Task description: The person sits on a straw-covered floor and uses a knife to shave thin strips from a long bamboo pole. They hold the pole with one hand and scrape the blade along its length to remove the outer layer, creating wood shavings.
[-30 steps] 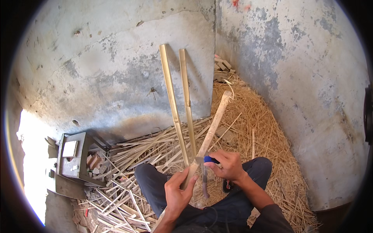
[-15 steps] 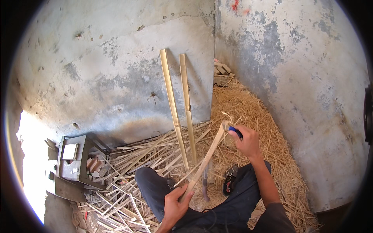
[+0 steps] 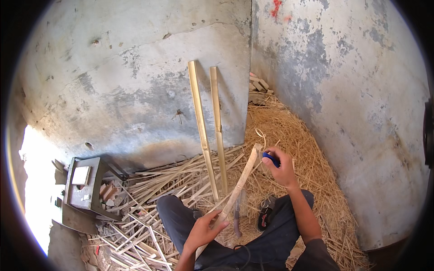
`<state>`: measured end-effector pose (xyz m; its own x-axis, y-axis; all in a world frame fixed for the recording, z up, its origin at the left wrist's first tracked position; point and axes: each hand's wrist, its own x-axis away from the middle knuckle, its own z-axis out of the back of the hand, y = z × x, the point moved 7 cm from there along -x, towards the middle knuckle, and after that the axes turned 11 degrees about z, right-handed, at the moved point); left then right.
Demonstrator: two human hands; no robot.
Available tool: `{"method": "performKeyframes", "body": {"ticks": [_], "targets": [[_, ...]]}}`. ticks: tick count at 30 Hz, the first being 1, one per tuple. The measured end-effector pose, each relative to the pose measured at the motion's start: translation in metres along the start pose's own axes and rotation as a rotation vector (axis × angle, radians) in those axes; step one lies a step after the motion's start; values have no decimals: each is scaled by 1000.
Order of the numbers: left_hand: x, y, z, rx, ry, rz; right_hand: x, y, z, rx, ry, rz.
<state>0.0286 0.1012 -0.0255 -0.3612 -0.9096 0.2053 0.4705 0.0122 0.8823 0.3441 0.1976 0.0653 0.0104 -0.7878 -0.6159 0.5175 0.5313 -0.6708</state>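
Bamboo strip [image 3: 242, 180] slants from lower centre to mid-frame, held between thumb and fingers of the left hand [image 3: 204, 231]; right of centre, the right hand [image 3: 281, 169] grips a blue handle [image 3: 271, 159] near the strip's upper end; red marks [image 3: 275, 8], top right of centre, are unreadable

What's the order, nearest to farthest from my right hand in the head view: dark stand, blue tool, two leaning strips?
1. Blue tool, held in the right hand
2. Two leaning strips, left, against the wall
3. Dark stand, at far left
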Motion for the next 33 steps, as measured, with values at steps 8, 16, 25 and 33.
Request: {"method": "performKeyframes", "body": {"ticks": [8, 16, 25, 33], "targets": [[-29, 9, -21, 443, -15, 115, 9, -11, 6, 165, 87, 55], [-18, 12, -23, 531, 1, 232, 12, -27, 2, 299, 118, 316], [-10, 10, -24, 646, -21, 232, 18, -39, -6, 443, 179, 329], [-14, 4, -26, 751, -126, 245, 18, -9, -26, -164, 118, 1]]}}
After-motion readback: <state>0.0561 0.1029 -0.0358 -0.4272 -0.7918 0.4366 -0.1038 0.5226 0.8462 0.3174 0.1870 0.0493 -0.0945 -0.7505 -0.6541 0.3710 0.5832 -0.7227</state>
